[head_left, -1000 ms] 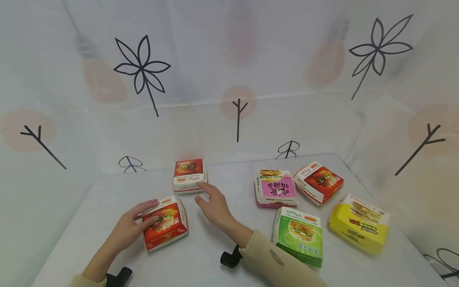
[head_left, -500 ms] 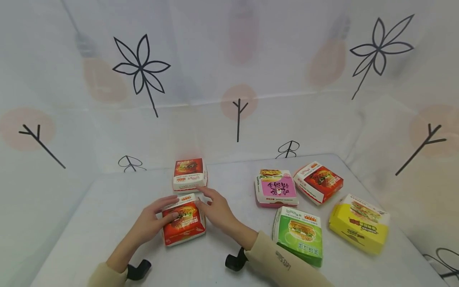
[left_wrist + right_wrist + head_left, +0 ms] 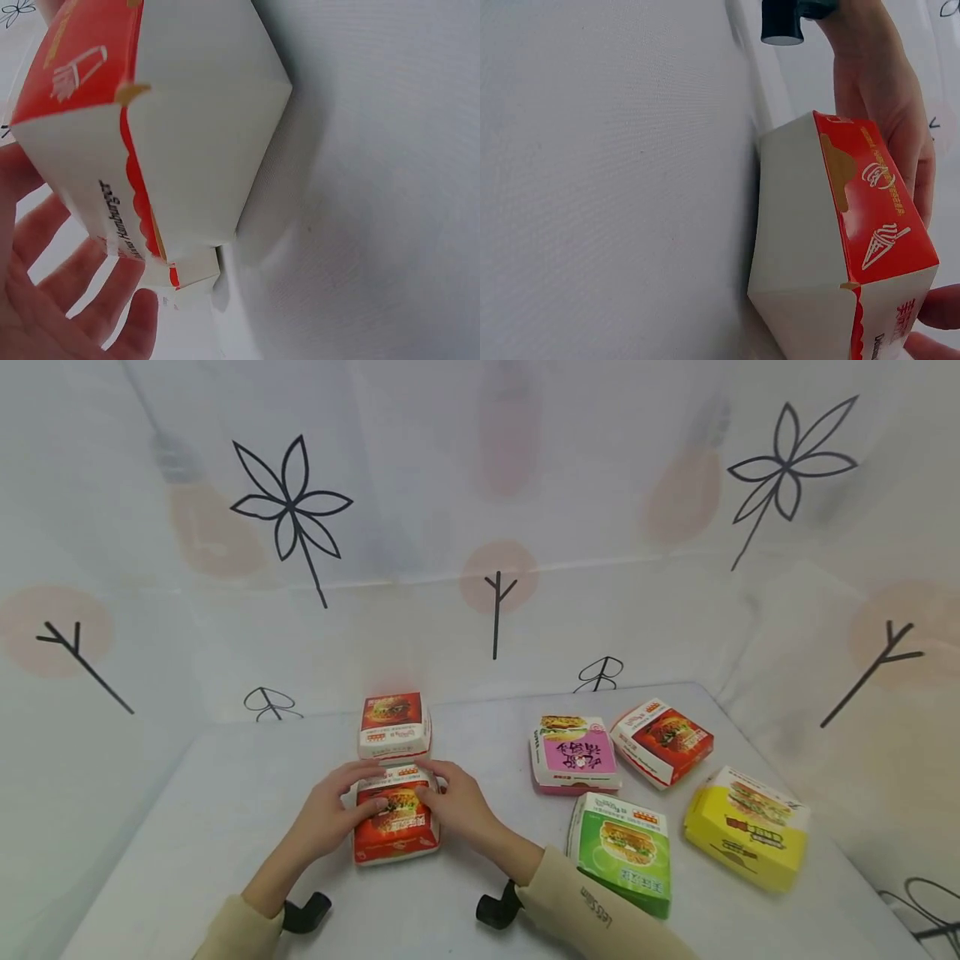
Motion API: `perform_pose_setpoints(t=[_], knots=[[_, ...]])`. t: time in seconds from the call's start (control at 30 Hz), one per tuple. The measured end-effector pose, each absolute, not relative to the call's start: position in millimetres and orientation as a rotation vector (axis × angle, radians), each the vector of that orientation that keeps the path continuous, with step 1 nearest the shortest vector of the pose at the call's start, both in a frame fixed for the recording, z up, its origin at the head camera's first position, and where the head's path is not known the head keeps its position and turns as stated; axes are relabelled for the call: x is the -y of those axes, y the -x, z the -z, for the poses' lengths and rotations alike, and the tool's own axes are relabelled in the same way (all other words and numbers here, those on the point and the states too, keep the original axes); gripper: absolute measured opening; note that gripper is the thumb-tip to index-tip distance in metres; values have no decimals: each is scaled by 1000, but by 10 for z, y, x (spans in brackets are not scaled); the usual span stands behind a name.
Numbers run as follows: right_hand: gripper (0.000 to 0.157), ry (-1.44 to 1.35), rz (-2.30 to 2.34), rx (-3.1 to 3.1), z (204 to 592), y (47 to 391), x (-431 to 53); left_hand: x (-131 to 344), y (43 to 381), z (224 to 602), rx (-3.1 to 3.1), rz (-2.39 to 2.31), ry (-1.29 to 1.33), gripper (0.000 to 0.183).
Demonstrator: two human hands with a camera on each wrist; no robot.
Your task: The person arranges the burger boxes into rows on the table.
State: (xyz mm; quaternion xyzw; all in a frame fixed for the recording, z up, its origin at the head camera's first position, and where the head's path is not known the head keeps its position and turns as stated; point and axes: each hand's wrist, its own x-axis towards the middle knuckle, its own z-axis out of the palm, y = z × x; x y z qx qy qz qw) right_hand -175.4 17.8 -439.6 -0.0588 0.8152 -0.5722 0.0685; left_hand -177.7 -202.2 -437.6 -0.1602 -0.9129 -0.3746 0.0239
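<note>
The green box [image 3: 621, 860] lay near right; to its left, the left hand [image 3: 322, 817] and right hand [image 3: 462, 808] held the red box [image 3: 399, 827] between them; just beyond that sat a second red box [image 3: 393, 727].

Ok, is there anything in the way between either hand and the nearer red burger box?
No, nothing visible: the left hand and right hand already hold the nearer red box from either side. The farther red box sits close behind it, not between.
</note>
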Motion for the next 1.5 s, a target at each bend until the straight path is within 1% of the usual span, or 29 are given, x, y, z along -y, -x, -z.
perform_pose_setpoints(t=[0.2, 0.4, 0.53, 0.87, 1.17, 1.37, 1.5], knots=[[46, 229, 1642, -2519, 4394, 1745, -211, 2025, 1776, 4351, 2790, 1083, 344, 59], [48, 306, 1575, -2569, 4393, 1749, -249, 2019, 1760, 4336, 2815, 1050, 238, 52], [50, 329, 1570, -2557, 4403, 1741, -258, 2035, 1751, 4339, 2824, 1089, 272, 50], [51, 340, 1594, -2527, 4449, 1706, -262, 2138, 1695, 4271, 2888, 1191, 392, 57], [39, 378, 1652, -2543, 4469, 1668, -315, 2085, 1636, 4270, 2878, 1156, 246, 56], [36, 333, 1641, -2585, 4465, 1635, -329, 2127, 1633, 4263, 2869, 1108, 147, 58], [36, 325, 1615, -2589, 4434, 1607, -347, 2167, 1627, 4260, 2841, 1087, 103, 52]])
